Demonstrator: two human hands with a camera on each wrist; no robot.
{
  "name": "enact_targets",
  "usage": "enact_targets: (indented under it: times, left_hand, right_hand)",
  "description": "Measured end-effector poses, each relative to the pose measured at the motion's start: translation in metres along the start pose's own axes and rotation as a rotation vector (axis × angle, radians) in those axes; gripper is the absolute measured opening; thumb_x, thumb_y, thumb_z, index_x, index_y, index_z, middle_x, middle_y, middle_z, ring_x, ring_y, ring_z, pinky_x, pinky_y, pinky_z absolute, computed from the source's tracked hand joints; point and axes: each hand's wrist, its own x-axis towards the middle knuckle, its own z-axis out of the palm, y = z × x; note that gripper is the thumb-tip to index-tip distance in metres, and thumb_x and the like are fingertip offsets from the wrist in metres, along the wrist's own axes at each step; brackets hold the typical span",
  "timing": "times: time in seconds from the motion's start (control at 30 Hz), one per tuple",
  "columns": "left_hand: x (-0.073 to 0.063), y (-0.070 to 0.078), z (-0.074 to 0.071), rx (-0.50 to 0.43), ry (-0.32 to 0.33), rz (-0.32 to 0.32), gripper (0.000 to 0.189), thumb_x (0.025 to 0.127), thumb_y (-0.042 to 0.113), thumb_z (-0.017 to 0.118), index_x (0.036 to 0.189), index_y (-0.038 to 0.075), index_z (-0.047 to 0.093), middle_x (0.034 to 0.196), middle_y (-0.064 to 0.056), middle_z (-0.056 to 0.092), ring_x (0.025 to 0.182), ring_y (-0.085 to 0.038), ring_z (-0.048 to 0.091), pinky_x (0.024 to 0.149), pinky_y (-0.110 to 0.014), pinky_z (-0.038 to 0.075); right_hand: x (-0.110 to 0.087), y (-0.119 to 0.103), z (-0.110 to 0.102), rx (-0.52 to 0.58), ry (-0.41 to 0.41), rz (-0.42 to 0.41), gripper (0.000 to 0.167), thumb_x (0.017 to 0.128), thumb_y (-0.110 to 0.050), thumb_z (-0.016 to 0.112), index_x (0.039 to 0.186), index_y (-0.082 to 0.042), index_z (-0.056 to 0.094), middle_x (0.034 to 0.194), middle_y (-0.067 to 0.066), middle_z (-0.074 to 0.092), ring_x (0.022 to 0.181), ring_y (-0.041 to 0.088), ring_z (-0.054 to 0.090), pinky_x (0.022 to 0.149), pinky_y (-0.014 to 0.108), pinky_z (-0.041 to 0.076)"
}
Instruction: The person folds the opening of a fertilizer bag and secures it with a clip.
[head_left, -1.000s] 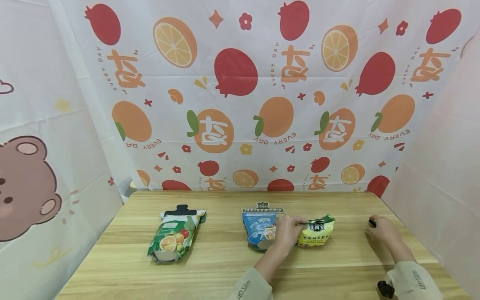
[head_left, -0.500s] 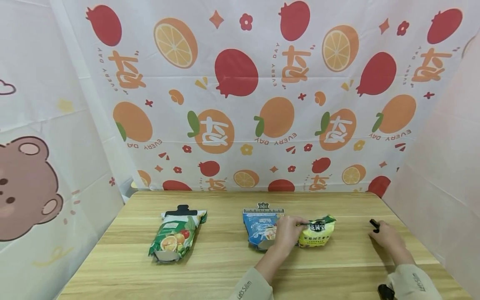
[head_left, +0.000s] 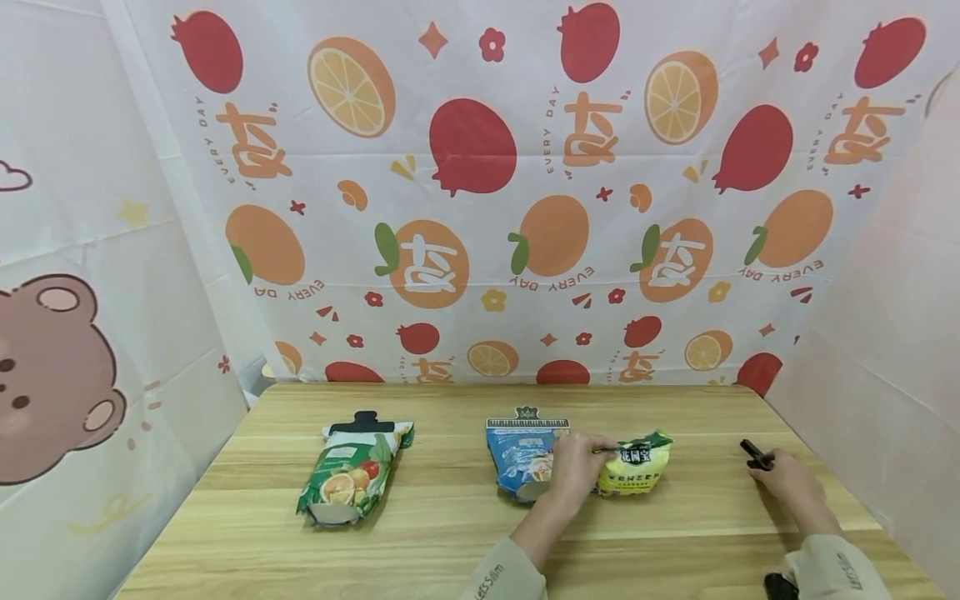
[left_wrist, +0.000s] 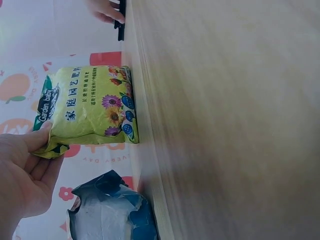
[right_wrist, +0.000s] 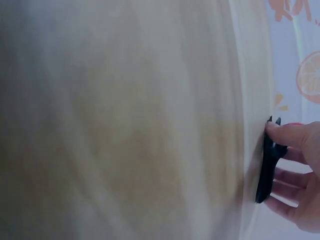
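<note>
My left hand (head_left: 573, 468) pinches the top corner of a yellow-green fertilizer bag (head_left: 637, 471) that stands upright on the table. In the left wrist view the bag (left_wrist: 90, 107) shows printed flowers and "Garden baby" lettering, with the thumb of the left hand (left_wrist: 25, 175) on its dark green top edge. Farther right, my right hand (head_left: 797, 483) holds a black bag clip (head_left: 756, 455) low over the wood. The right wrist view has the clip (right_wrist: 269, 165) lying lengthwise between thumb and fingertips of the right hand (right_wrist: 307, 170).
Just left of the yellow bag lies a blue bag (head_left: 512, 457), topped by a piano-key patterned clip (head_left: 527, 422). A green bag with printed fruit (head_left: 348, 471) bears a black clip (head_left: 363, 423) at the table's left. Printed cloth (head_left: 480, 250) stands behind the wooden table (head_left: 450, 550).
My right hand has drawn slightly right and toward me, and the black clip now shows more of its length. The left hand keeps its pinch on the fertilizer bag, nearly still.
</note>
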Motion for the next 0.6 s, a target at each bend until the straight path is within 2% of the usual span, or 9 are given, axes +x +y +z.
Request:
enact_targets:
  times: [0.27,0.47,0.6]
  left_hand:
    - [0.0,0.0,0.0,-0.013,-0.008,-0.019,0.012,0.07,0.01,0.077,0.08,0.016,0.075,0.08,0.002,0.069,0.077,-0.006,0.065,0.066,-0.014,0.047]
    - [-0.001,0.001,0.001,-0.023,-0.01,-0.035,0.012,0.07,0.01,0.077,0.08,0.017,0.075,0.08,0.003,0.069,0.077,-0.005,0.064,0.067,-0.015,0.047]
    - [-0.001,0.001,0.001,-0.023,-0.016,-0.046,0.012,0.07,0.01,0.077,0.08,0.017,0.075,0.08,0.003,0.069,0.076,-0.005,0.064,0.063,-0.013,0.047]
  right_hand:
    - [0.002,0.009,0.003,-0.023,0.08,-0.055,0.038,0.092,-0.019,0.051,0.11,0.014,0.049,0.105,0.041,0.047,0.092,0.056,0.047,0.068,0.056,0.043]
    - [0.003,0.008,-0.002,0.018,0.07,-0.051,0.042,0.094,-0.025,0.048,0.112,0.013,0.051,0.109,0.038,0.05,0.095,0.055,0.046,0.068,0.057,0.042]
    - [0.002,0.006,-0.007,0.036,0.076,-0.051,0.045,0.094,-0.027,0.047,0.115,0.013,0.05,0.11,0.037,0.05,0.096,0.055,0.046,0.069,0.058,0.041]
